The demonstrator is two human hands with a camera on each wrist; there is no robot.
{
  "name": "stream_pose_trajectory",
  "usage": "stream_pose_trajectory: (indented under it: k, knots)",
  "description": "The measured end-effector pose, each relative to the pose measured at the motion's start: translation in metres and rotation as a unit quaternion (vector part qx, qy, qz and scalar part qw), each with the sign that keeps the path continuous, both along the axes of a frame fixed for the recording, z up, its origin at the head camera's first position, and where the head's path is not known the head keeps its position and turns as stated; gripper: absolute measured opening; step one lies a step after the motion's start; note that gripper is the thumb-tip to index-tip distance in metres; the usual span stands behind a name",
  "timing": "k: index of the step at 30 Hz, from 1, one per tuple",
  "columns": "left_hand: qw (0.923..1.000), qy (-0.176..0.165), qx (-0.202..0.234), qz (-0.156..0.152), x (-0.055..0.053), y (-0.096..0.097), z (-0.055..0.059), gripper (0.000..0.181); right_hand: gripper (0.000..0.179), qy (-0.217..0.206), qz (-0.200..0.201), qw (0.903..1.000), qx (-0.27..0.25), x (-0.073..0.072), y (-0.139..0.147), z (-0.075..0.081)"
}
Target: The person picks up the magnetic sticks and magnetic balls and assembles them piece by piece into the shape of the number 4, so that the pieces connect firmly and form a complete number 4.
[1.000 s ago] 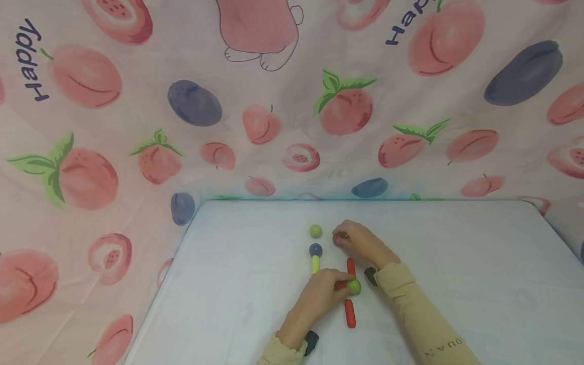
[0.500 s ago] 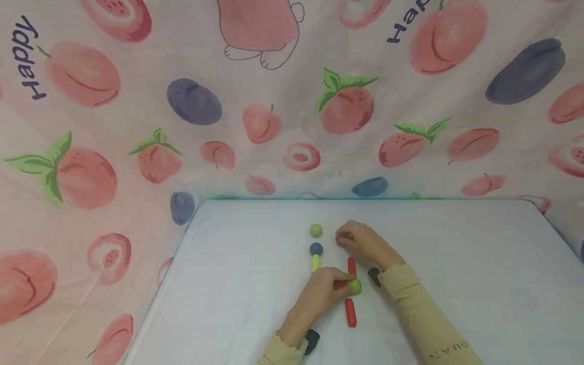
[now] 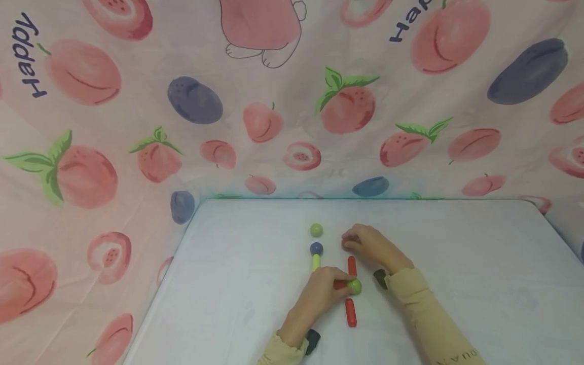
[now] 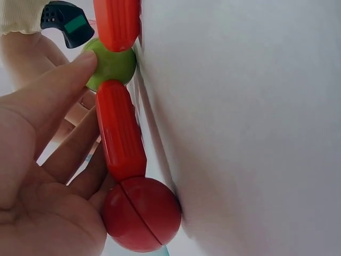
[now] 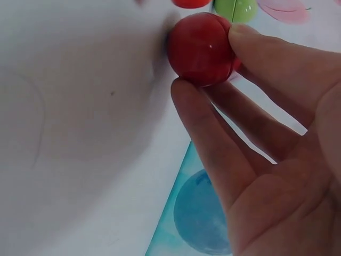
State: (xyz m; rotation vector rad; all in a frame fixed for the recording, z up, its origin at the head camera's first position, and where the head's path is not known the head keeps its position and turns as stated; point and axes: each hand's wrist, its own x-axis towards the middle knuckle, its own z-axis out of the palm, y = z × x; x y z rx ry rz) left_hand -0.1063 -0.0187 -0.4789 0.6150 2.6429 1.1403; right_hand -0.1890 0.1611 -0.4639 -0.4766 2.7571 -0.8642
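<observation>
My left hand (image 3: 323, 290) pinches a green ball (image 3: 354, 286) between thumb and fingers. In the left wrist view, a red rod (image 4: 121, 130) runs from this ball to a red ball (image 4: 141, 214) beside the palm; that red ball is hidden from the head view. Beyond the green ball lies a far red rod (image 3: 352, 266), and on the near side a second red rod (image 3: 350, 313). Just past the far rod, my right hand (image 3: 376, 246) pinches another red ball (image 5: 202, 49) between thumb and fingertips, apart from the rod.
Left of the right hand, a loose green ball (image 3: 316, 230) sits on the white table (image 3: 219, 284). Nearer stands a blue ball (image 3: 316, 249) with a yellow rod (image 3: 316, 262) at it, partly covered by the left hand. A fruit-print cloth (image 3: 274, 111) hangs behind the table.
The right hand has moved slightly right and toward the near side with its red ball, closer to the far red rod. The left hand stays on the green ball.
</observation>
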Motion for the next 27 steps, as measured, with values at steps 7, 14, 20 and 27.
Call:
stream_pose_trajectory:
  k: [7, 14, 20, 27]
  knots:
    - [1.0, 0.002, 0.006, 0.001, 0.001, 0.0006, 0.0007, 0.026, 0.025, -0.005, -0.001, 1.0, -0.003, 0.0063, 0.0039, 0.0033]
    - [1.0, 0.003, 0.006, 0.004, 0.0007, -0.0011, 0.0016, 0.025, 0.023, -0.014, 0.015, 0.9998, -0.006, 0.0092, 0.0012, 0.0064]
    - [0.9999, 0.007, 0.007, 0.005, 0.0001, -0.0014, 0.0002, 0.024, 0.023, -0.015, 0.013, 0.9998, -0.003, 0.0097, -0.0001, 0.0053]
    - [0.9999, -0.002, 0.01, 0.009, 0.0004, -0.0014, -0.0002, 0.024, 0.024, -0.01, 0.01, 0.9999, -0.002, 0.0107, -0.0001, 0.0022]
